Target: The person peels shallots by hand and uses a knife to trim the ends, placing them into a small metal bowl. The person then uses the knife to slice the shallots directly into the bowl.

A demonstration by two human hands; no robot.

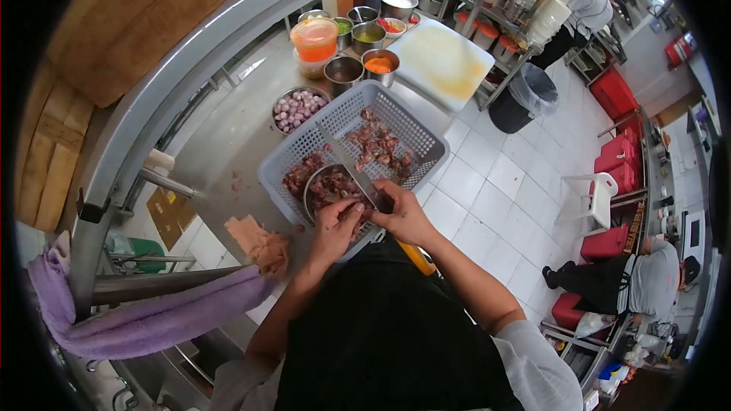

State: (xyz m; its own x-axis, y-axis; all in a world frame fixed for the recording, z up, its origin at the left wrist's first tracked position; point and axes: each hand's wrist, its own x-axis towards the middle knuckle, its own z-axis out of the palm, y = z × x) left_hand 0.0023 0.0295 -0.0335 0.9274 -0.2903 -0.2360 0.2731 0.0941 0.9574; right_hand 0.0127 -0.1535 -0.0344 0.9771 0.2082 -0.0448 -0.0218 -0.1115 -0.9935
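Observation:
A grey perforated plastic basket stands in front of me with dark reddish pieces of meat spread inside. In its near part sits a round metal bowl, also holding meat pieces. My right hand grips a knife, its broad blade pointing away and to the left over the bowl. Close beside it, at the bowl's near edge, my left hand has its fingers pinched together. Whatever lies between those fingers is too small to make out.
Behind the basket are a bowl of small purple onions, metal containers, an orange-filled tub and a white cutting board. A purple towel hangs at left. A lined bin, white chair and two people are to the right.

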